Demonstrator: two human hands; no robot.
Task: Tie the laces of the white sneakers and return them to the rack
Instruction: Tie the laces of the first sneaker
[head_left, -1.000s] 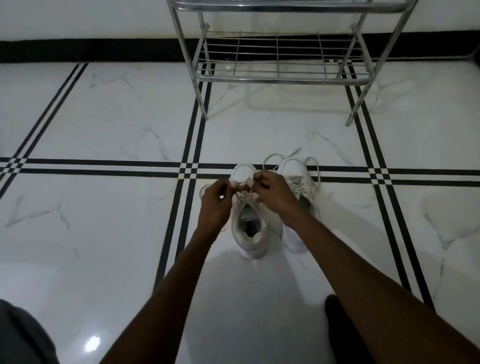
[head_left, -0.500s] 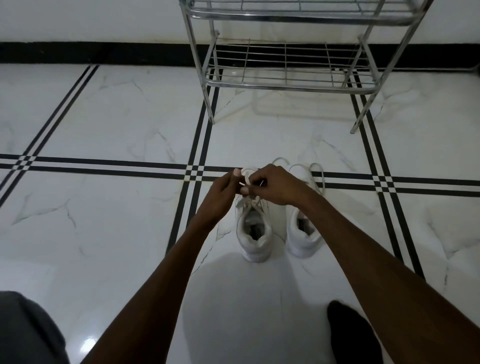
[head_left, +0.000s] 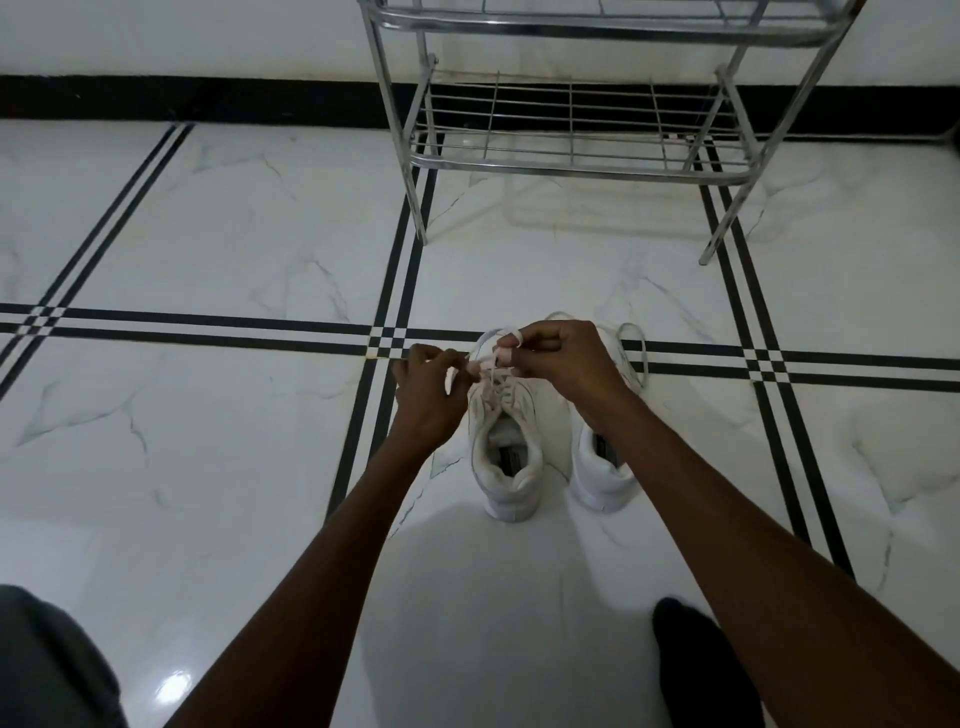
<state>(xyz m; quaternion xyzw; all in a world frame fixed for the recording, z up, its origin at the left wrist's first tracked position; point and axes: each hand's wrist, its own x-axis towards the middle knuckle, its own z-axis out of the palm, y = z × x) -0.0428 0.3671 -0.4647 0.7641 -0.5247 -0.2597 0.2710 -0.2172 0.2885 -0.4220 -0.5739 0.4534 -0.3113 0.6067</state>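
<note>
Two white sneakers stand side by side on the marble floor, heels toward me. Over the tongue of the left sneaker (head_left: 506, 457), my left hand (head_left: 428, 397) pinches one lace end. My right hand (head_left: 558, 361) pinches the other lace (head_left: 485, 340), which loops over its index finger. The right sneaker (head_left: 602, 467) is partly hidden under my right forearm; its loose lace loop (head_left: 636, 353) lies on the floor beside it. The metal shoe rack (head_left: 576, 161) stands beyond the sneakers against the wall, its lower shelf bare.
The floor is glossy white marble with black inlay stripes (head_left: 208, 327). A black skirting (head_left: 182, 98) runs along the wall. A dark foot (head_left: 696, 670) shows at the lower right, and grey fabric (head_left: 47, 665) at the lower left.
My hands have drawn slightly apart with the lace stretched between them, and a loop now sits over my right index finger. The view has tilted down, nearer the rack.
</note>
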